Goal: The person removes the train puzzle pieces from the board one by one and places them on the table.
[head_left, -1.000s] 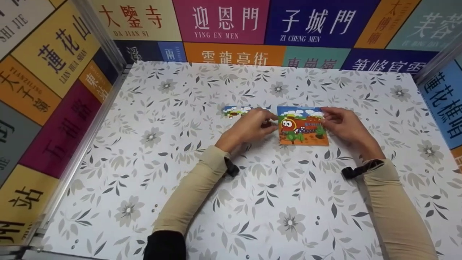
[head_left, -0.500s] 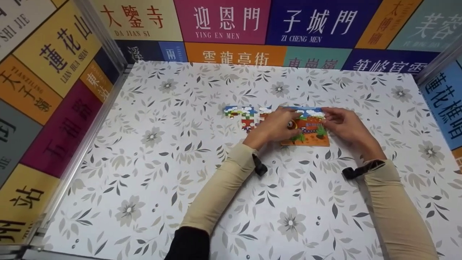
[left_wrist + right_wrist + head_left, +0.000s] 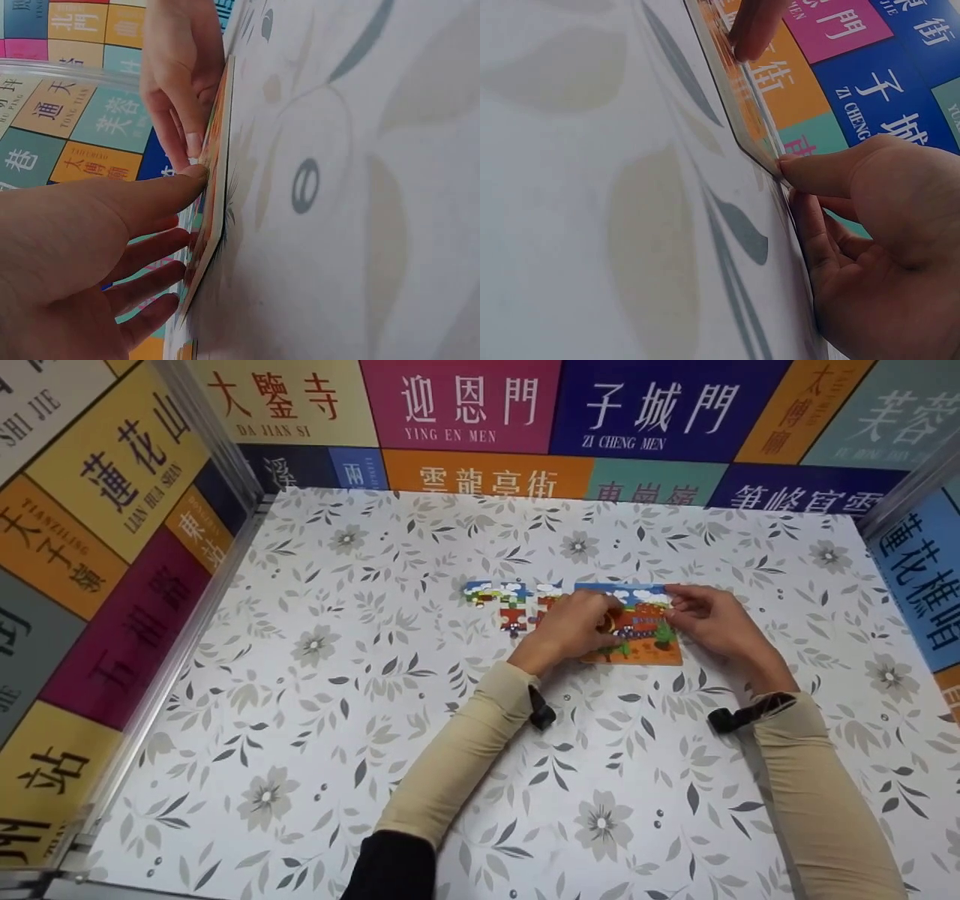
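A square board with a cartoon train under a blue sky lies on the table. My left hand rests over its left half, covering part of the train. In the left wrist view, the thumb and extended fingertips touch the picture side of the board. At the upper right, my right hand pinches the board's edge; its thumb sits at a corner in the right wrist view, with the other fingers curled behind. Left of the board lie interlocking jigsaw pieces with sky and red parts, partly hidden by my left hand.
A white tabletop printed with grey leaves and flowers spreads around the hands. Colourful panels with large characters stand along the back and both sides. Each wrist wears a small black camera.
My left hand has moved right from beside the board onto its left half, uncovering the jigsaw pieces. Over the last half second it stays there. My right hand keeps its place.
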`<act>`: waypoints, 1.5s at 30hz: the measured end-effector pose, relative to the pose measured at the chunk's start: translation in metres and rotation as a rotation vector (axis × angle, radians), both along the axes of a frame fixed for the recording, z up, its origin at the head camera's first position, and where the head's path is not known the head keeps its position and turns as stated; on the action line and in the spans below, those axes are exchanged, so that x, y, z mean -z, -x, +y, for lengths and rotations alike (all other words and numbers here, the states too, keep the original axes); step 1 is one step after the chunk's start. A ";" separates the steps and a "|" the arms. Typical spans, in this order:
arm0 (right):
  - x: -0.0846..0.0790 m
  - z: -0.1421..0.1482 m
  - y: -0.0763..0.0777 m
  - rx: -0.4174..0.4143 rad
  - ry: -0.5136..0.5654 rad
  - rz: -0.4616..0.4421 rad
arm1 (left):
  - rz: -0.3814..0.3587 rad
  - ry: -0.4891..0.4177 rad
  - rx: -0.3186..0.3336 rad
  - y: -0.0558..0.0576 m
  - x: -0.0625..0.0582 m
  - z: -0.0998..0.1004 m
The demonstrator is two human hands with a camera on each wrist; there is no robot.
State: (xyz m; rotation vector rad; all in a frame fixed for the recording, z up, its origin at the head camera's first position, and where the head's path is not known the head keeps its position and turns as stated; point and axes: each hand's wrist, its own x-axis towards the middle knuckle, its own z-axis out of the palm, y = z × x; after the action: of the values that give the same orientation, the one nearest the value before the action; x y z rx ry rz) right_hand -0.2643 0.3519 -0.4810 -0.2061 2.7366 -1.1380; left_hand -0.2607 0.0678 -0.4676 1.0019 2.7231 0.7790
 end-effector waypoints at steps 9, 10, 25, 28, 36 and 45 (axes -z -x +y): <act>0.001 0.000 -0.001 -0.008 -0.008 0.012 | 0.064 0.098 -0.098 0.002 -0.002 -0.005; 0.001 0.000 -0.001 -0.009 -0.009 0.013 | 0.053 0.098 -0.104 0.001 -0.002 -0.005; 0.000 -0.001 -0.003 -0.011 0.002 0.017 | 0.041 0.171 -0.179 0.002 -0.003 -0.005; 0.000 -0.001 -0.003 -0.009 0.000 0.010 | 0.006 0.154 -0.185 0.003 -0.003 -0.005; 0.000 0.000 -0.002 -0.003 -0.001 0.002 | -0.053 0.097 -0.204 0.005 -0.003 -0.005; 0.000 -0.001 -0.002 -0.005 -0.018 -0.001 | -0.037 0.047 -0.110 0.006 -0.003 -0.010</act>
State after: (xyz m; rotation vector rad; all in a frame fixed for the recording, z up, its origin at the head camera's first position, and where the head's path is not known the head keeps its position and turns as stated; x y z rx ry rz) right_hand -0.2627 0.3507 -0.4812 -0.2104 2.7424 -1.1111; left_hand -0.2672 0.0576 -0.4650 0.8258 2.7708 0.7390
